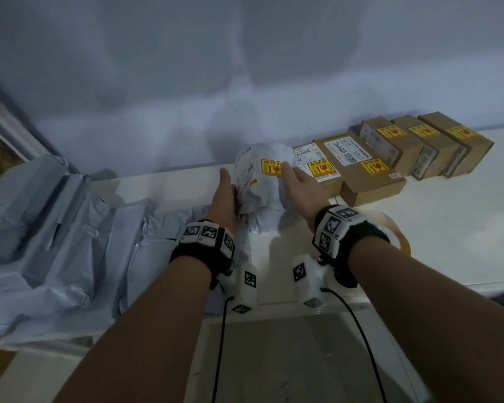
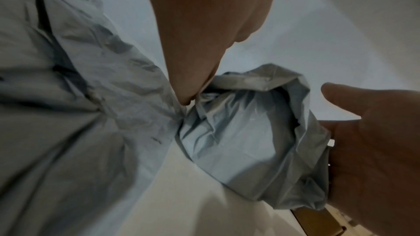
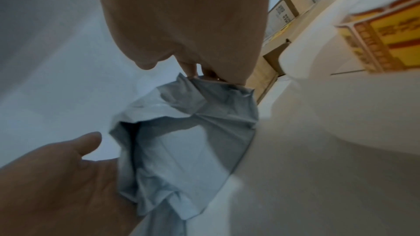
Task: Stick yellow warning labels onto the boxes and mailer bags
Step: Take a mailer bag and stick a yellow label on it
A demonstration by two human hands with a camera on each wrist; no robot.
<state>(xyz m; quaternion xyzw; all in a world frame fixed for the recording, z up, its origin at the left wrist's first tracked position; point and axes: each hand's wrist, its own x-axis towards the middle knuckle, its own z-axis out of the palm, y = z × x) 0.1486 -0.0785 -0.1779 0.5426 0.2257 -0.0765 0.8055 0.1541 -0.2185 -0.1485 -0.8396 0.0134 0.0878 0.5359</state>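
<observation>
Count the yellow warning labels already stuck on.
6: one on the mailer bag, two on the flat boxes, three on the stacked boxes. Others may be hidden.

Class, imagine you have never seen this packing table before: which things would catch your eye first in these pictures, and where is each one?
First, the grey mailer bag at the table's middle, with the left hand and right hand flat against its sides and a yellow warning label on its top. Next, the row of cardboard boxes running to the right along the wall, each showing a yellow label. Last, the heap of grey mailer bags on the left.
</observation>
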